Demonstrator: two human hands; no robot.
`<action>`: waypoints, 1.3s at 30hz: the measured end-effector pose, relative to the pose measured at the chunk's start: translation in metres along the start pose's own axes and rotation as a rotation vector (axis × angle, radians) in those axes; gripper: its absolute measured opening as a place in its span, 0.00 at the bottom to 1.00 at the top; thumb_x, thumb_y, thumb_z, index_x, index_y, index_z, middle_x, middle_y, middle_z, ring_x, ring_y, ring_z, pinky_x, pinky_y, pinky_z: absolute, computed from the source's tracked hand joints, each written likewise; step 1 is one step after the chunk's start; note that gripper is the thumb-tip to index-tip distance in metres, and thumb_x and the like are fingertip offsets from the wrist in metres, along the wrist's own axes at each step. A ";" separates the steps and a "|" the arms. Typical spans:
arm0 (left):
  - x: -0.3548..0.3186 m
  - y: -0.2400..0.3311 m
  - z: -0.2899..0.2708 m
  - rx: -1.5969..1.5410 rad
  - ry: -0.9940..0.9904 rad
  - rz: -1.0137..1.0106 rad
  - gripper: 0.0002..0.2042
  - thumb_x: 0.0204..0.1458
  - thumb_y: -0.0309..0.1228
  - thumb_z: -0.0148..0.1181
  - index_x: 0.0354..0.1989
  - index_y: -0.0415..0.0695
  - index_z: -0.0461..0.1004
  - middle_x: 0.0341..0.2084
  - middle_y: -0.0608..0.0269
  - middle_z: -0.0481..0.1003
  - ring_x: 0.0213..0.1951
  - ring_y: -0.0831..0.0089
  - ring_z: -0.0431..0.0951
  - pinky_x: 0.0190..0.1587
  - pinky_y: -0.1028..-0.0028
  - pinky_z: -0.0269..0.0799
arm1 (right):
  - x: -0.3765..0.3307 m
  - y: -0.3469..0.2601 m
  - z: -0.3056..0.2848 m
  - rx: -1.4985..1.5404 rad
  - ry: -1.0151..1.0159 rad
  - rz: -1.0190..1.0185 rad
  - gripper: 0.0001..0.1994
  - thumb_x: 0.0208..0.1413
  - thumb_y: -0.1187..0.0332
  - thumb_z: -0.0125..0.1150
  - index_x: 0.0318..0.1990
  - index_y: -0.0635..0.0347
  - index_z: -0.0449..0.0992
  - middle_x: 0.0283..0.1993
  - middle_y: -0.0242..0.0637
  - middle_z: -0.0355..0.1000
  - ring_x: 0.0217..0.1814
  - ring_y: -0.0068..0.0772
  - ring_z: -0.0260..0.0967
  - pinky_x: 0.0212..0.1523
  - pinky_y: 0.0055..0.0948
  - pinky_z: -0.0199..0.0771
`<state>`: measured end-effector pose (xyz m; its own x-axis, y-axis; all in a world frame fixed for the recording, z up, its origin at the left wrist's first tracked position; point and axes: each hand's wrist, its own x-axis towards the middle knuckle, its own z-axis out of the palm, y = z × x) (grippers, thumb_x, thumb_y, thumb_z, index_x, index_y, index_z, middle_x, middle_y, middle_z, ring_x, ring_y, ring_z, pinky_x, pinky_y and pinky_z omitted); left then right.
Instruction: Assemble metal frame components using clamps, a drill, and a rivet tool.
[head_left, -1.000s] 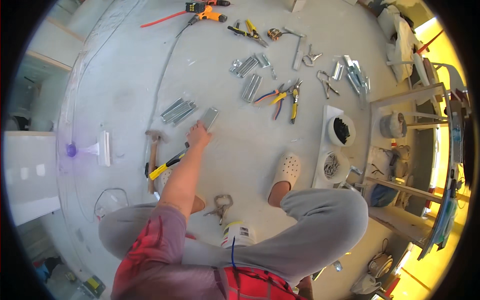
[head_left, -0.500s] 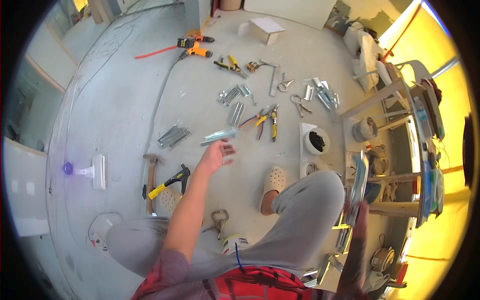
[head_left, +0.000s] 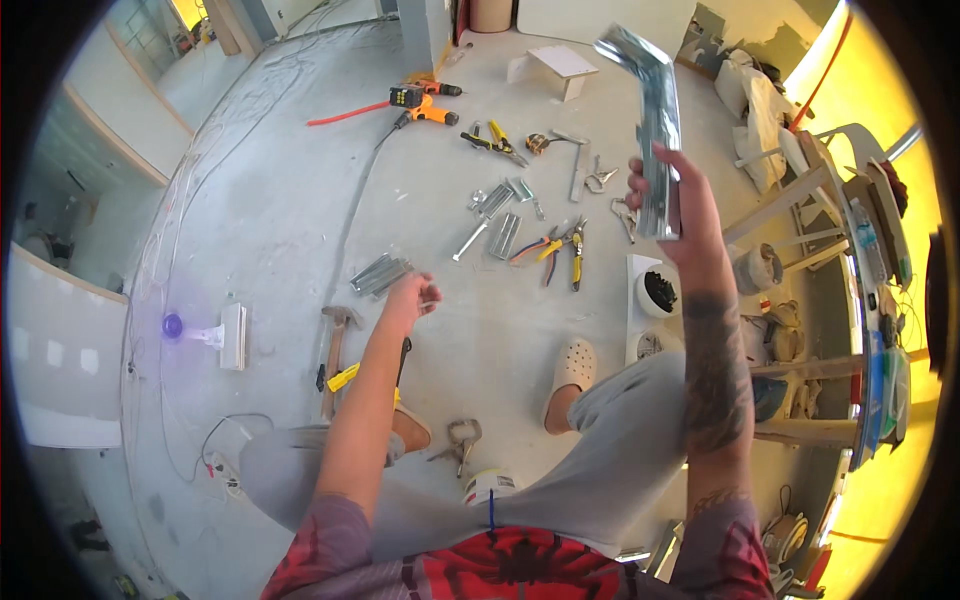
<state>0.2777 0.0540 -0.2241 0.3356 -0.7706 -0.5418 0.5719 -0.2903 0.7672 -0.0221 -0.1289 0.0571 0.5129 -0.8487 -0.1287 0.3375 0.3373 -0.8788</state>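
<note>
My right hand (head_left: pixel 676 190) is raised at the upper right, its fingers wrapped round a long bundle of shiny metal channel pieces (head_left: pixel 655 115). The bundle's top end angles off to the left. My left hand (head_left: pixel 412 298) hangs low over the floor with loosely curled fingers and nothing visible in it. Just beyond it lies a small pile of metal channel pieces (head_left: pixel 378 274). A narrow metal strip (head_left: pixel 470 241) lies farther right, beside more short channel pieces (head_left: pixel 506 236). Close to my left forearm are a hammer (head_left: pixel 335 350) and a yellow-black hand tool (head_left: pixel 343 377).
Tin snips (head_left: pixel 577 255), pliers (head_left: pixel 540 245), locking clamps (head_left: pixel 462 440), a tape measure (head_left: pixel 538 144) and orange drills (head_left: pixel 432 115) are spread over the floor. A white bowl of black pieces (head_left: pixel 658 290) stands by my right knee. Wooden shelving (head_left: pixel 800 365) runs along the right.
My right hand has swung up and forward from beside the shelving with the metal bundle. My left hand has let go of a metal strip and drawn back to the left.
</note>
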 end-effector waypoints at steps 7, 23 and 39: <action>0.135 -0.074 -0.006 1.070 0.151 0.197 0.18 0.51 0.39 0.56 0.47 0.43 0.73 0.33 0.55 0.77 0.39 0.57 0.78 0.44 0.64 0.72 | 0.018 0.018 -0.059 0.064 0.274 -0.129 0.11 0.57 0.65 0.58 0.42 0.62 0.67 0.36 0.35 0.67 0.31 0.25 0.66 0.31 0.29 0.68; 0.266 -0.079 0.079 1.235 0.328 0.128 0.28 0.41 0.39 0.66 0.52 0.45 0.66 0.46 0.54 0.70 0.56 0.55 0.68 0.54 0.49 0.65 | 0.022 0.020 -0.065 -0.246 0.475 -0.153 0.18 0.60 0.65 0.51 0.54 0.67 0.68 0.44 0.40 0.71 0.38 0.25 0.65 0.38 0.28 0.68; 0.269 -0.106 0.125 1.512 0.383 0.065 0.36 0.37 0.49 0.70 0.51 0.39 0.64 0.50 0.50 0.71 0.54 0.59 0.71 0.53 0.44 0.63 | 0.017 0.019 -0.065 -0.342 0.430 -0.174 0.21 0.59 0.63 0.49 0.54 0.70 0.67 0.44 0.43 0.70 0.37 0.26 0.64 0.39 0.29 0.67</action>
<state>0.2140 -0.1932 -0.4078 0.6272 -0.6874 -0.3662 -0.6278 -0.7245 0.2847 -0.0581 -0.1637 0.0085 0.0811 -0.9934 -0.0810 0.0773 0.0872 -0.9932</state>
